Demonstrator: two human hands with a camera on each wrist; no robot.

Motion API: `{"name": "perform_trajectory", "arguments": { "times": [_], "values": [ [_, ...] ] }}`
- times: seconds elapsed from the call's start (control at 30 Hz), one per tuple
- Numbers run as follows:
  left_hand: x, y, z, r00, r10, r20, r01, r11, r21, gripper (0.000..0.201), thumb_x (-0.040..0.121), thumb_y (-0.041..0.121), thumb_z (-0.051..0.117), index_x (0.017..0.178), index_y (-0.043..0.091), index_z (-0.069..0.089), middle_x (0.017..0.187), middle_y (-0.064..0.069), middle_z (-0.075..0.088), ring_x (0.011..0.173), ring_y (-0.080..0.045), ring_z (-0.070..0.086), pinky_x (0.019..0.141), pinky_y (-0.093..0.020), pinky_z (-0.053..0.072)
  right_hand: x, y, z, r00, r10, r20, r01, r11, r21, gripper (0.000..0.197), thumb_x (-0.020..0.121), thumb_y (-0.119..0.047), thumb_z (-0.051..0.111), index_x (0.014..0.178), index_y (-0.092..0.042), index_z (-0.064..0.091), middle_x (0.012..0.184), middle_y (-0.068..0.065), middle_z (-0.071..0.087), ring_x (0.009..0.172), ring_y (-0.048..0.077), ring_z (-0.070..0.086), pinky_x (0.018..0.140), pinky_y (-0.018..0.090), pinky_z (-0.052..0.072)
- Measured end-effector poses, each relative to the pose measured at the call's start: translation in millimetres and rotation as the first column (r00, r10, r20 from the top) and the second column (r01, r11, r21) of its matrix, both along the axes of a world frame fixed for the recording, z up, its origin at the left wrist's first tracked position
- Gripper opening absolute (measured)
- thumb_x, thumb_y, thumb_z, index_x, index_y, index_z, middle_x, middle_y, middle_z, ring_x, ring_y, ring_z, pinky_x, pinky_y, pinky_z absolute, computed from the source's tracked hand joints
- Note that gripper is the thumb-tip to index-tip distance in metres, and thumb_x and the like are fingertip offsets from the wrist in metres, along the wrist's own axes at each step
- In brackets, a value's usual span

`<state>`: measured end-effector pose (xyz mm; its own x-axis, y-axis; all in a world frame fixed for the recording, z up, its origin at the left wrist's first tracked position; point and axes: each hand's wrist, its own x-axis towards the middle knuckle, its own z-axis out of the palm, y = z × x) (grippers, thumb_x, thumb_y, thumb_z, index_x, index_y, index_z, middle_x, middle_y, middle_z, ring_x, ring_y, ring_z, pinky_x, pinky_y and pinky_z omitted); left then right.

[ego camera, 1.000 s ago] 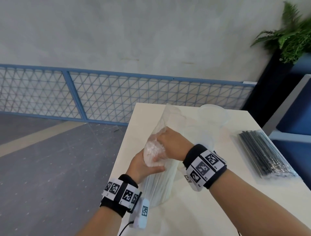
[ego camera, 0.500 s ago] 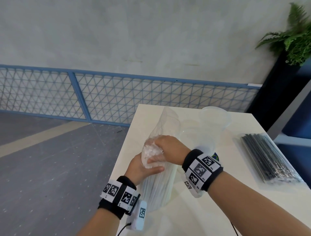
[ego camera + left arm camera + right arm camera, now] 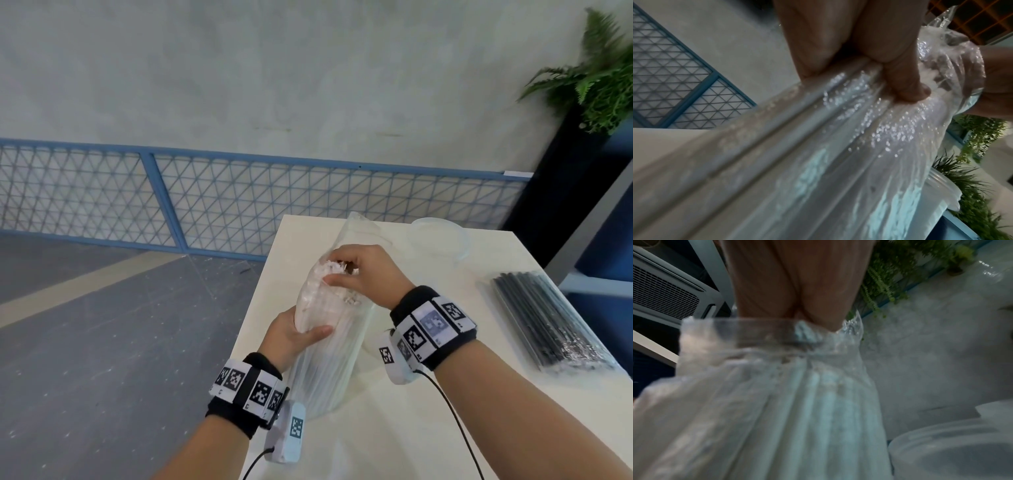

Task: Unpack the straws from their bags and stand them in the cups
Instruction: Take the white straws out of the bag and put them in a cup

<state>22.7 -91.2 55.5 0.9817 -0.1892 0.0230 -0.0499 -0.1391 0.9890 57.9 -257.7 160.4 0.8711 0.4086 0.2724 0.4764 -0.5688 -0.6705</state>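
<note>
Head view, with both wrist views. My left hand (image 3: 291, 334) grips the clear bag of white straws (image 3: 327, 346) around its middle, thumb (image 3: 906, 84) pressed across the film and the other fingers wrapped behind it. The bag stands nearly upright, its lower end on the white table (image 3: 394, 428) near the table's left edge, its top leaning slightly away from me. My right hand (image 3: 363, 274) reaches into the bag's open mouth from above, fingers curled down around the tips of the white straws (image 3: 334, 270); whether they actually pinch any straws I cannot tell, as the crumpled film and my own knuckles cover the contact. In the right wrist view the folded-back rim of the bag (image 3: 748, 335) wraps my fingers and hides them.

A clear plastic cup (image 3: 440, 236) stands on the table just behind and to the right of the bag, close to my right hand; its rim also shows in the right wrist view (image 3: 941, 434). A second, sealed bag of black straws (image 3: 544, 318) lies flat along the table's right side, well apart from the bag in hand.

Both wrists carry black bands with printed markers and a small white camera unit, each trailing a black cable (image 3: 448, 407). Beyond the table a blue lattice railing (image 3: 239, 202) runs along a grey wall, and a fern (image 3: 596, 78) in a tall dark planter stands at the far right.
</note>
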Motion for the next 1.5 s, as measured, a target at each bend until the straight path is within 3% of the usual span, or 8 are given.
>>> {"name": "perform_trajectory", "arguments": {
  "times": [0.13, 0.23, 0.57, 0.83, 1.0, 1.17, 1.37, 1.5],
  "values": [
    [-1.2, -1.4, -2.2, 0.999, 0.049, 0.004, -0.049, 0.999, -0.014, 0.044, 0.058, 0.047, 0.077, 0.094, 0.026, 0.065, 0.094, -0.001, 0.073, 0.089, -0.012, 0.069, 0.078, -0.024, 0.055, -11.1, 3.7, -12.3, 0.988, -0.126, -0.084, 0.141, 0.969, 0.203, 0.029, 0.074, -0.015, 0.076, 0.099, -0.023, 0.063, 0.08, -0.017, 0.061, 0.07, -0.006, 0.057, 0.07, 0.005, 0.044],
    [-1.3, -4.2, -1.9, 0.994, 0.108, 0.012, -0.108, 0.994, -0.016, 0.025, 0.072, 0.028, 0.078, 0.091, 0.026, 0.062, 0.092, -0.001, 0.071, 0.088, -0.015, 0.068, 0.078, -0.025, 0.054, -18.7, 11.9, -30.3, 0.968, -0.207, -0.141, 0.223, 0.969, 0.107, 0.048, 0.076, -0.021, 0.075, 0.118, -0.017, 0.051, 0.092, -0.003, 0.063, 0.074, 0.002, 0.057, 0.066, 0.006, 0.041],
    [3.1, -2.7, -2.6, 0.999, -0.009, 0.04, 0.009, 1.0, 0.01, 0.048, 0.064, 0.037, 0.075, 0.107, 0.02, 0.061, 0.099, 0.001, 0.071, 0.093, -0.01, 0.068, 0.082, -0.025, 0.054, -16.9, 26.7, -59.2, 0.957, -0.257, -0.134, 0.275, 0.952, 0.137, 0.072, 0.065, -0.067, 0.048, 0.111, -0.012, 0.054, 0.099, 0.005, 0.064, 0.096, 0.024, 0.058, 0.091, 0.044, 0.045],
    [4.2, -8.1, -0.4, 0.998, 0.055, -0.027, -0.058, 0.993, -0.101, 0.021, 0.081, 0.02, 0.068, 0.096, 0.031, 0.058, 0.097, 0.006, 0.069, 0.094, -0.01, 0.065, 0.083, -0.024, 0.052, -5.6, 27.5, -55.9, 0.936, -0.212, -0.281, 0.304, 0.889, 0.342, 0.05, 0.074, -0.065, 0.046, 0.1, -0.024, 0.057, 0.1, 0.0, 0.065, 0.113, 0.033, 0.051, 0.102, 0.052, 0.038],
    [7.8, -8.7, 0.9, 0.998, 0.06, 0.004, -0.06, 0.996, -0.066, 0.018, 0.084, 0.024, 0.065, 0.099, 0.032, 0.058, 0.099, 0.005, 0.068, 0.098, -0.014, 0.064, 0.086, -0.025, 0.051, -5.4, 24.8, -26.0, 0.937, -0.132, -0.325, 0.29, 0.814, 0.503, 0.027, 0.095, -0.026, 0.049, 0.113, -0.006, 0.054, 0.106, 0.01, 0.064, 0.106, 0.026, 0.061, 0.094, 0.036, 0.047],
    [12.0, -9.3, 10.9, 0.996, 0.067, 0.052, -0.066, 0.997, -0.031, 0.021, 0.086, 0.021, 0.061, 0.105, 0.028, 0.057, 0.097, 0.011, 0.066, 0.093, -0.004, 0.063, 0.074, -0.008, 0.049, 1.9, 19.7, -19.2, 0.935, -0.118, -0.333, 0.31, 0.727, 0.613, 0.032, 0.091, -0.027, 0.056, 0.118, -0.01, 0.052, 0.108, 0.007, 0.064, 0.105, 0.024, 0.061, 0.096, 0.046, 0.049],
    [8.7, -9.2, 14.5, 0.993, 0.084, 0.081, -0.087, 0.995, 0.039, 0.032, 0.083, 0.028, 0.067, 0.112, 0.03, 0.053, 0.099, 0.017, 0.065, 0.094, 0.003, 0.06, 0.073, -0.005, 0.046, -4.8, 24.9, -32.1, 0.929, -0.189, -0.318, 0.346, 0.747, 0.567, 0.036, 0.086, -0.027, 0.064, 0.117, -0.01, 0.055, 0.11, 0.009, 0.066, 0.103, 0.021, 0.063, 0.094, 0.045, 0.051],
    [9.6, -5.1, 13.7, 0.998, 0.051, 0.043, -0.053, 0.998, 0.04, 0.043, 0.079, 0.035, 0.067, 0.119, 0.034, 0.05, 0.106, 0.02, 0.063, 0.1, 0.004, 0.059, 0.078, -0.006, 0.045, -1.6, 27.0, -27.4, 0.929, -0.092, -0.357, 0.327, 0.653, 0.683, 0.03, 0.091, -0.02, 0.056, 0.116, -0.004, 0.055, 0.108, 0.015, 0.066, 0.102, 0.028, 0.064, 0.094, 0.047, 0.051]
  ]
}}
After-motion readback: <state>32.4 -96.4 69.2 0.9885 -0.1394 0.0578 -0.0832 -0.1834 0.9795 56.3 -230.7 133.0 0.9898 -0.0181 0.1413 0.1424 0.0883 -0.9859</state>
